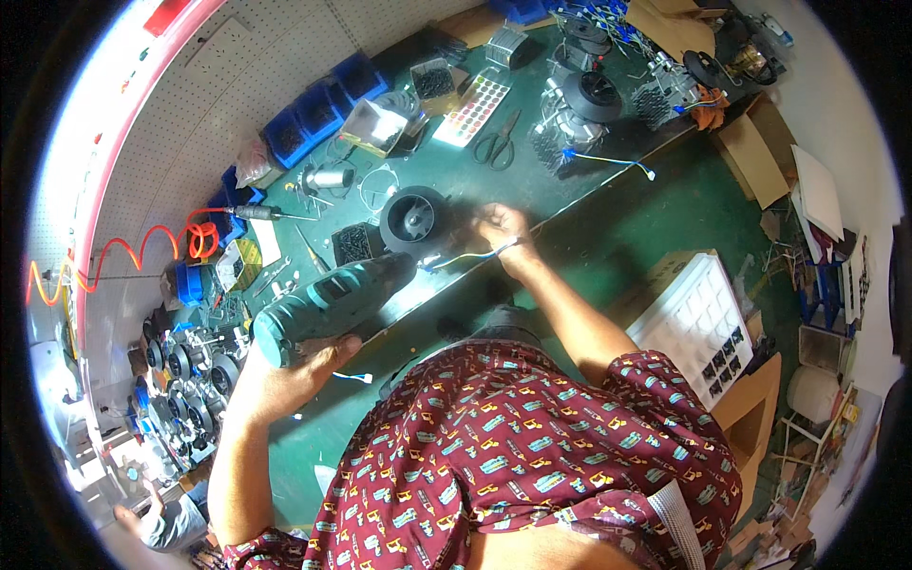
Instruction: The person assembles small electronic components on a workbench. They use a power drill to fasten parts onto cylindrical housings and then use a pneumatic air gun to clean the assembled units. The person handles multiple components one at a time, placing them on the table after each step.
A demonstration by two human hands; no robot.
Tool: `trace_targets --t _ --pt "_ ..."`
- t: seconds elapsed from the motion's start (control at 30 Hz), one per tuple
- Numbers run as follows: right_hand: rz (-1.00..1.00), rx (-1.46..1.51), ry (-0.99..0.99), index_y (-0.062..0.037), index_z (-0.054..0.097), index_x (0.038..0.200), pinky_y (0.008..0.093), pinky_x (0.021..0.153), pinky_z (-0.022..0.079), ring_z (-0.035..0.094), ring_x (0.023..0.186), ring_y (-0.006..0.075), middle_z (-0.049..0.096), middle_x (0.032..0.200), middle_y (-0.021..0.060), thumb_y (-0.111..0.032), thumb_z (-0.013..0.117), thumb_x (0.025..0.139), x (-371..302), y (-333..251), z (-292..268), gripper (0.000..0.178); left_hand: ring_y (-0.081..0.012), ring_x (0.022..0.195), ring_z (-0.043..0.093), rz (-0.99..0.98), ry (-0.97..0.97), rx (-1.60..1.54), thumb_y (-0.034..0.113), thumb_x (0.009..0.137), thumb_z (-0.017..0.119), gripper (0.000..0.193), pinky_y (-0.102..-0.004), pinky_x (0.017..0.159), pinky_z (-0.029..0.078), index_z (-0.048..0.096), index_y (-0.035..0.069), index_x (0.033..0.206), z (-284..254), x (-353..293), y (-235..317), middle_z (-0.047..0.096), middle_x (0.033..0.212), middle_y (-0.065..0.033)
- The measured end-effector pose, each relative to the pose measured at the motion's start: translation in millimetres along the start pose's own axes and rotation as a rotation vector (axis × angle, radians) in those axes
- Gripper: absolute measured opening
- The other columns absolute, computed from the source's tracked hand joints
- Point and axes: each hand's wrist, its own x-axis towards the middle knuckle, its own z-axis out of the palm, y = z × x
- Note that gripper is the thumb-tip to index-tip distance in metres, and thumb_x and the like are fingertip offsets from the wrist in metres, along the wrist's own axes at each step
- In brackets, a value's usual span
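My left hand (294, 382) is closed around a teal power drill (328, 302), whose dark nose points right toward a black round fan housing (426, 195). The housing sits at the bench edge with its blades facing up. Just right of it is my right hand (502, 226), its fingers curled together beside a dark, blurred patch; what they hold cannot be made out. A bundle of coloured wires (470, 256) runs from below the housing to my right wrist. A white connector (353, 378) hangs below the drill.
Scissors (496, 144), a sheet of round stickers (472, 106) and a box of dark screws (352, 244) lie on the green bench. Blue bins (302, 126) line the back. Finished-looking fan units (591, 97) stand far right. A coiled orange hose (199, 239) hangs left; another person (171, 518) is lower left.
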Motion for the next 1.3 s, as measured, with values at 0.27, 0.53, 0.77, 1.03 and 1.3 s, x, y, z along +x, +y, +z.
trace_targets --t 0.27,0.53,0.77,1.03,1.3 --pt "-0.151 -0.311 -0.002 0.0043 0.066 0.103 0.0286 0.075 0.054 0.065 0.084 0.0111 0.073 0.095 0.0087 -0.002 0.071 0.086 -9 -3 11 0.019 -0.0116 0.097 0.063 0.07 0.005 0.109 0.004 0.086 0.073 0.041 -0.0305 0.088 0.052 0.064 0.003 0.126 -1 3 5 0.072 0.113 -0.0106" --pt "-0.726 -0.757 -0.118 0.0003 0.065 0.091 0.0378 0.068 0.051 0.065 0.077 0.0313 0.065 0.085 0.0146 -0.004 0.077 0.076 -11 -5 10 0.019 -0.019 0.07 0.067 0.083 0.007 0.263 0.015 0.082 0.077 0.027 -0.0346 0.069 0.054 0.07 0.002 0.105 0 17 5 0.072 0.081 -0.0116" --pt "-0.626 -0.649 -0.034 0.0015 0.067 0.088 0.0382 0.068 0.051 0.066 0.078 0.0309 0.066 0.084 0.0149 -0.005 0.079 0.075 -19 0 18 0.019 -0.0217 0.065 0.066 0.041 -0.085 0.542 0.018 0.08 0.078 0.028 -0.0346 0.066 0.055 0.071 0.003 0.102 6 37 20 0.07 0.076 -0.0117" --pt "-0.644 -0.628 -0.03 0.0016 0.069 0.09 0.0381 0.069 0.051 0.067 0.079 0.0305 0.067 0.088 0.0148 -0.004 0.078 0.076 -22 -1 22 0.018 -0.0298 0.068 0.07 0.04 -0.086 0.635 0.023 0.077 0.08 0.028 -0.0377 0.064 0.056 0.069 0.003 0.093 7 40 24 0.07 0.073 -0.0149" --pt "-0.839 -0.802 -0.102 -0.0024 0.07 0.09 0.0399 0.069 0.052 0.066 0.078 0.032 0.066 0.086 0.0134 -0.009 0.078 0.076 -17 3 17 0.017 -0.0306 0.074 0.072 0.134 -0.157 0.769 0.022 0.074 0.081 0.03 -0.0397 0.068 0.056 0.069 0.004 0.097 -4 42 24 0.072 0.08 -0.0146"
